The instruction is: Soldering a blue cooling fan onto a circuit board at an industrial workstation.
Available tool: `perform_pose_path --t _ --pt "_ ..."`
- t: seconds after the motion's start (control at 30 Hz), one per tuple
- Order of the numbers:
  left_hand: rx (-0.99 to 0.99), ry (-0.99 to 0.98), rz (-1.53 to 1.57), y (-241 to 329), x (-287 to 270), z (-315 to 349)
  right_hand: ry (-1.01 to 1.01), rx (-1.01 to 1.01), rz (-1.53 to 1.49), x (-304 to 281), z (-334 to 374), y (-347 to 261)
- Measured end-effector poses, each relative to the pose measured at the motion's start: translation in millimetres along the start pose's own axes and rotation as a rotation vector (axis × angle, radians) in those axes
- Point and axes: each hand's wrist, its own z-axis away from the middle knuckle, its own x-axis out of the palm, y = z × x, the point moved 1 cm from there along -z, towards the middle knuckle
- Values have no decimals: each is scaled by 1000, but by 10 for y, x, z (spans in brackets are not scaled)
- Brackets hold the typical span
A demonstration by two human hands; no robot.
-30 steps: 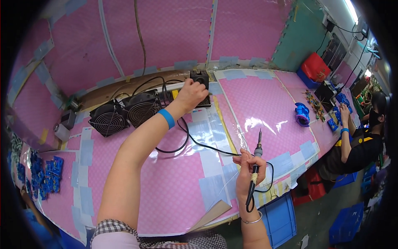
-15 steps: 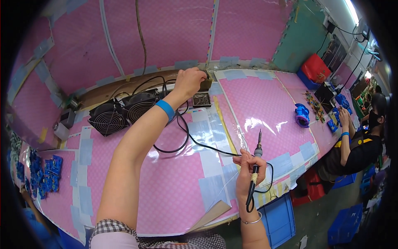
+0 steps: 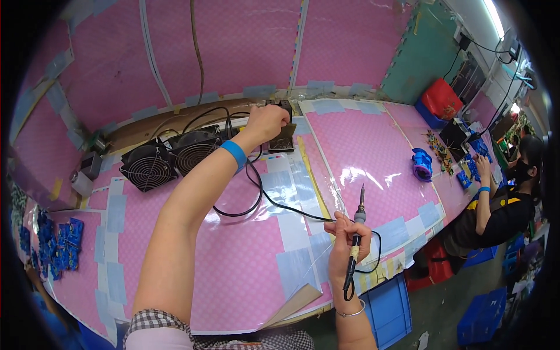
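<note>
My right hand [image 3: 349,242] is closed around a soldering iron [image 3: 356,239], whose bare tip points up and away over the table. A thin strand of solder wire [image 3: 318,259] trails from the same hand. At the back of the table my left hand [image 3: 267,122] is closed, its fingertips at a brownish metal flap [image 3: 287,129] over a small square tin [image 3: 282,146]. Whether the fingers pinch the flap or something else is hidden. Behind that hand stands a small black box [image 3: 281,105]. A black cord [image 3: 291,205] loops across the table to the iron.
Two black fans [image 3: 150,168] stand left of my left forearm. Blue parts [image 3: 67,242] lie in a pile at far left. A blue and purple part [image 3: 422,165] sits on the right. Farther right, a co-worker [image 3: 501,198] handles blue parts. A blue crate [image 3: 392,312] is below the table edge.
My left hand has come down slightly toward the tin, and the flap now hangs lower over it. More of the black box shows. My right hand keeps its hold on the soldering iron.
</note>
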Motion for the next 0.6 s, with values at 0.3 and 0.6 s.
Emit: perform_pose_path --t 0.3,0.6 --pt "41 169 13 116 -121 79 4 -1 -9 -17 -12 18" --pt "319 439 -378 110 1 207 -3 -7 0 8 -21 -9"
